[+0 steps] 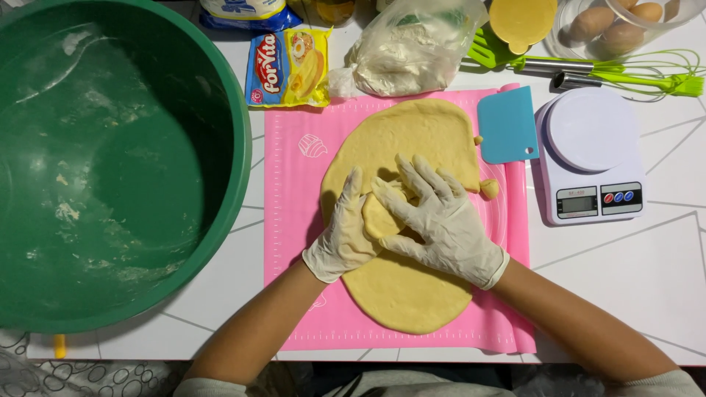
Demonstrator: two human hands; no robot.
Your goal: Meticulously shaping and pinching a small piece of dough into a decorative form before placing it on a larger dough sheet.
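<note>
A flattened oval sheet of pale yellow dough (412, 220) is lying on a pink silicone baking mat (294, 242) at the middle of the white tabletop (632, 279). The left hand (344, 231), in a white latex glove, is cupping a folded lump at the dough's centre, its grip loosely curled around it, while the gloved right hand (441, 220) is pressing down with fingers spread wide, its grip closed on nothing. A light blue plastic scraper (507, 125) is resting just beside the dough, a white digital kitchen scale (590, 158) beyond it, and a large green plastic bowl (110, 162) is sitting left of the mat.
</note>
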